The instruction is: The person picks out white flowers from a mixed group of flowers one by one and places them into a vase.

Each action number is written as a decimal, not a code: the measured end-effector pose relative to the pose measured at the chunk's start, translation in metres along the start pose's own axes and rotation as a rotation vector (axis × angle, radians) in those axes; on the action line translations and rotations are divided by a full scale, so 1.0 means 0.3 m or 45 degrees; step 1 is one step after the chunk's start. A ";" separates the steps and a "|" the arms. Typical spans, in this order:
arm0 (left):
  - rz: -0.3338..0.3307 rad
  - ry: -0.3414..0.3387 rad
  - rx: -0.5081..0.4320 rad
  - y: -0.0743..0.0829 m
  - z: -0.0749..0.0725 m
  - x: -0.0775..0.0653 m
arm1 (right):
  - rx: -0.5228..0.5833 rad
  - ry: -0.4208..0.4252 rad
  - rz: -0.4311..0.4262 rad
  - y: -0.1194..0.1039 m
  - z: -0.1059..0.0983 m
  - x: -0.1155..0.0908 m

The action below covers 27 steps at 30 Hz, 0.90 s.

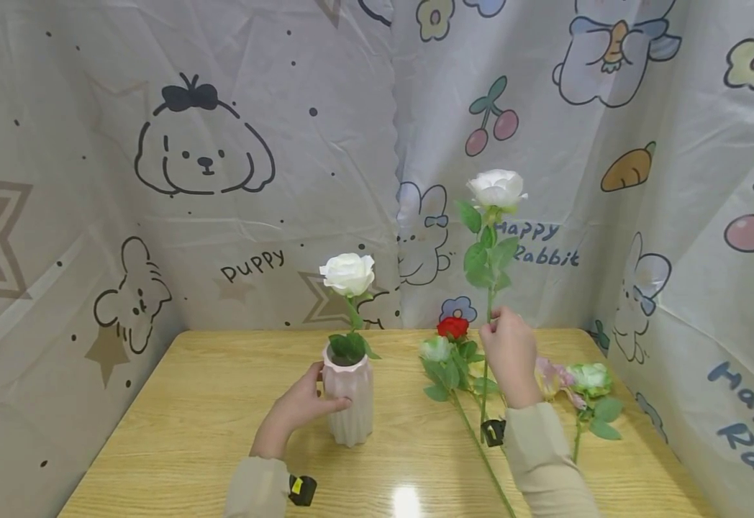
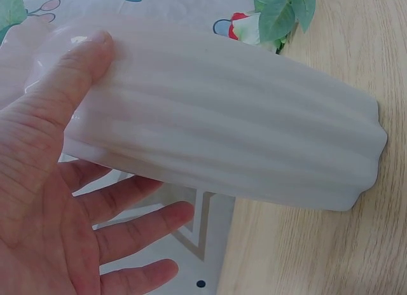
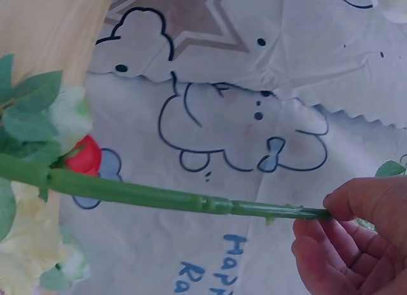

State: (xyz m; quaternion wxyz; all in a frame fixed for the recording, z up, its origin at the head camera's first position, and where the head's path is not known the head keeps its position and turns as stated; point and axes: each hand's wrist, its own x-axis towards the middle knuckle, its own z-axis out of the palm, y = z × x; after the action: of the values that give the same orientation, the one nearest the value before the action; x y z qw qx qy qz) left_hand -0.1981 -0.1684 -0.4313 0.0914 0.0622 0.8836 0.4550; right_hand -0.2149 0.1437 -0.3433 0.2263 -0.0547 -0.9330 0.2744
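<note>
A pale pink fluted vase stands upright on the table, with a white rose in its mouth. My left hand holds the vase near the top, the thumb lying across its wall and the fingers on the other side. To the right, my right hand pinches a second white rose by its stem between thumb and fingertips. That rose is upright, its bloom above the hand. Its green stem crosses the right wrist view. The stem inside the vase is hidden.
On the table's right side lie a red rose, a pale green-white flower, a pink flower and another green-white flower. A printed curtain hangs behind the wooden table and along its sides.
</note>
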 end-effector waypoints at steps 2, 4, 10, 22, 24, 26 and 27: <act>0.003 0.002 0.005 -0.001 0.001 -0.002 | 0.018 0.004 0.002 -0.027 -0.003 0.002; 0.004 0.002 0.009 -0.002 0.001 -0.004 | 0.035 0.001 0.001 -0.051 -0.004 0.004; -0.021 0.002 0.013 0.001 0.001 -0.004 | 0.071 -0.003 -0.017 -0.113 -0.007 0.003; -0.019 0.004 0.018 -0.003 -0.001 0.004 | 0.161 0.155 -0.188 -0.218 -0.017 -0.009; -0.018 0.003 0.020 -0.008 0.001 0.006 | 0.176 0.183 -0.220 -0.239 -0.021 -0.011; -0.016 0.003 0.026 -0.011 0.002 0.008 | 0.195 0.208 -0.255 -0.262 -0.027 -0.014; -0.016 0.002 0.025 -0.012 0.002 0.009 | 0.206 0.213 -0.268 -0.273 -0.030 -0.015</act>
State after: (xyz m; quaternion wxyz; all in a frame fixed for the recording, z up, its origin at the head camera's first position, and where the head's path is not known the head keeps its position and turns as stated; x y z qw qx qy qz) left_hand -0.2006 -0.1695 -0.4348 0.0932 0.0573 0.8885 0.4457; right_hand -0.2050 0.0780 -0.2943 0.3345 0.0391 -0.8863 0.3179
